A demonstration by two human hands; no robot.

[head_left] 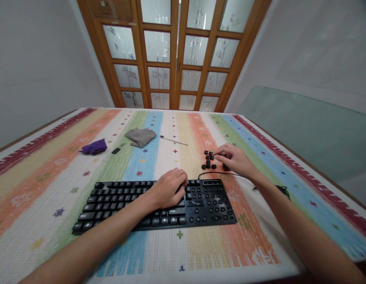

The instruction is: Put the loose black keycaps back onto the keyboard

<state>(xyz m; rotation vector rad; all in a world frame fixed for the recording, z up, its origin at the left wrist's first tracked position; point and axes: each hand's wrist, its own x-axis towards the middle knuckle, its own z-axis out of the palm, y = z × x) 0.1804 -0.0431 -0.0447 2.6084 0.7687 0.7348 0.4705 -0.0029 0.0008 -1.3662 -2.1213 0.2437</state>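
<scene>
A black keyboard (200,215) lies across the near middle of the table. Its right-hand section has lost its keycaps, so bare switches show there. My left hand (167,189) rests on the keyboard's upper middle with the fingers curled in; whatever is under them is hidden. Beyond the keyboard's right end lie several loose black keycaps (208,162) in a small cluster. Over this cluster is my right hand (233,157), thumb and forefinger bent together at a keycap (211,157). Something dark, partly covered, sits below that palm.
A black cable (214,172) runs from the keyboard under my right arm. Farther back lie a grey cloth (140,137), a purple cloth (94,147), a small black-handled tool (115,150) and a thin brush (173,140). A striped cloth (179,252) covers the table.
</scene>
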